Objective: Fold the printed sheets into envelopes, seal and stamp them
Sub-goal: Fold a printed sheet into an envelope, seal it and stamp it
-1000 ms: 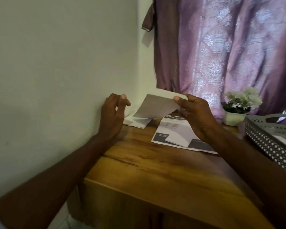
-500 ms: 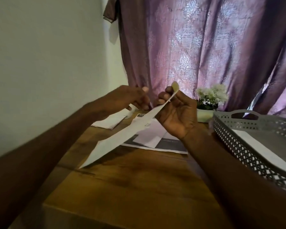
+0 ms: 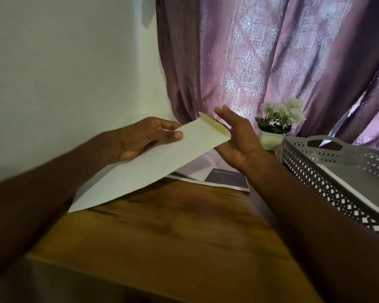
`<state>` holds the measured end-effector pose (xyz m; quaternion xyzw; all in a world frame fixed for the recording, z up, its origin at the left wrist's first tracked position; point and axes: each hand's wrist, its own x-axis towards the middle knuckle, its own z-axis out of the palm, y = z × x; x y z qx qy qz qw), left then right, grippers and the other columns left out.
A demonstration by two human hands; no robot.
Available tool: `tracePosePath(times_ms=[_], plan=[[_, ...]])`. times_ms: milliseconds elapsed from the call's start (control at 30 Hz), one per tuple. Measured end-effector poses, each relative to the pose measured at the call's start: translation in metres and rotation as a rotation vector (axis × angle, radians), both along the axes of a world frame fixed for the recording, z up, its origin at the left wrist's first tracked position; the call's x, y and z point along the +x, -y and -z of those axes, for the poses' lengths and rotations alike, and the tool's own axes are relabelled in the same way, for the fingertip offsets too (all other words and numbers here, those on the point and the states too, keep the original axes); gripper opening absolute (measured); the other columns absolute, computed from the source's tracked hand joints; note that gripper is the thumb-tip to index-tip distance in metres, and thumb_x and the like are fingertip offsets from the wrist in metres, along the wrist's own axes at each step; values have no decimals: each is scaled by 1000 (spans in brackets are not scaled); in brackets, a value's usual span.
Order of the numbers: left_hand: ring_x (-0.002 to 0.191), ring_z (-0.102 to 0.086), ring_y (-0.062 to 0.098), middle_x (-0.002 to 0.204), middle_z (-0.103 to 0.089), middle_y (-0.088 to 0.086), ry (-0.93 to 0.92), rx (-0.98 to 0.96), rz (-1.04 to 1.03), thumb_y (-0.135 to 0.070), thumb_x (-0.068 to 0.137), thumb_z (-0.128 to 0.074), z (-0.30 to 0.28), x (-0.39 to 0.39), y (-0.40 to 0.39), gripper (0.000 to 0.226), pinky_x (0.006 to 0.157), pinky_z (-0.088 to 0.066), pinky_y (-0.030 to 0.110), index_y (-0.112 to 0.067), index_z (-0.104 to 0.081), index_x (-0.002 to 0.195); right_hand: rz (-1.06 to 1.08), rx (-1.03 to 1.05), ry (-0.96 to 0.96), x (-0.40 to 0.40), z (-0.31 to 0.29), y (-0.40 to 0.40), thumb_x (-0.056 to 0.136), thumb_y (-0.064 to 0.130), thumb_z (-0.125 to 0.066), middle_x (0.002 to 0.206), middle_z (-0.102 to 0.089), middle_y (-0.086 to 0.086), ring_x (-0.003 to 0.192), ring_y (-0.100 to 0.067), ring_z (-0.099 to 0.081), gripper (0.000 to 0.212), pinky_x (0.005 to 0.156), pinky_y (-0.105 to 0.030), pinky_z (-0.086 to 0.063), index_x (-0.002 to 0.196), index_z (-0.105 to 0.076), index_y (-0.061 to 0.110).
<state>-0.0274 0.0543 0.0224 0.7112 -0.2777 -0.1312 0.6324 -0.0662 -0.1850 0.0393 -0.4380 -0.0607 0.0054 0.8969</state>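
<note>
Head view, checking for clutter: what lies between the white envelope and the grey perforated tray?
The open right hand, behind the white envelope, left of the grey perforated tray.

No legible text anywhere.

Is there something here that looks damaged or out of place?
Nothing stands out. The left hand holds the long white paper envelope, flap open; the printed sheet lies flat on the wooden table.

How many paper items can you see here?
3: a long white envelope gripped by the left hand; a printed sheet on the wooden table; a white strip in the grey basket. Others may be hidden.
</note>
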Motion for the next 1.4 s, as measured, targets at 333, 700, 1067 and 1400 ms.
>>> tracePosePath(times_ms=[333,700,1067,1400], plan=[[71,-77,25,93,-80,12,-282,-82,-346,-20,96,-68,-12,4,-27,22,61,-61,31,-5,-73,111,635,-1731,158,-3,34,-5,87,72,-58,99,-67,-8,91,-27,-62,59,74,-35,-46,103,-65,15],[80,-77,28,104,-76,17,-229,-65,-324,-3,92,-56,-10,3,-13,25,70,-65,36,-6,-69,113,455,-1807,34,-3,43,-9,69,82,-69,140,-54,-19,132,-37,-46,99,99,-47,-50,137,-47,14],[69,-77,21,86,-80,8,-216,-47,-358,-15,92,-69,-4,4,-11,22,59,-61,29,-23,-85,80,607,-1328,80,-9,30,-8,82,9,-78,112,-68,0,100,-23,-65,22,78,-36,-55,99,-77,23],[76,-77,27,99,-78,16,-205,-88,-381,-15,94,-71,-8,-9,-7,14,63,-62,34,-8,-73,106,696,-669,52,1,8,5,87,-8,-59,86,-69,5,73,-11,-62,36,51,-15,-46,84,-76,23]])
